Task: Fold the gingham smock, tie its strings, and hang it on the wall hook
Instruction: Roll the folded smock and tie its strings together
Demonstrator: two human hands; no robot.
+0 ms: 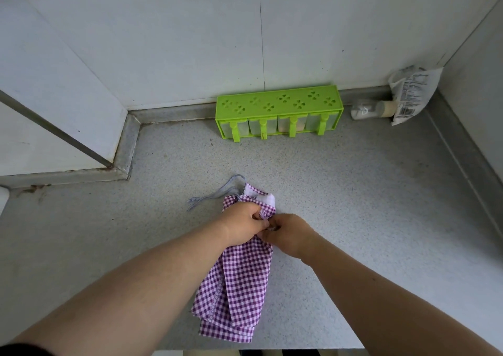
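Grey speckled surface [340, 192] met white tiled walls, with a green spice rack [279, 112] against its back edge and a white packet [411, 94] in the back right corner. Near the front edge lay the folded gingham smock [239, 287], a loose string [215, 192] trailing off its far end; the left hand [242, 226] and the right hand [288, 233] met over it, each pinching the cloth with curled fingers.

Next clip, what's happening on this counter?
A person has a purple gingham smock folded into a narrow strip on the grey counter. Both hands meet at its upper part: the left hand and the right hand pinch fabric there, seemingly working on the strings. A frayed string trails loose. A green spice rack stands by the wall.
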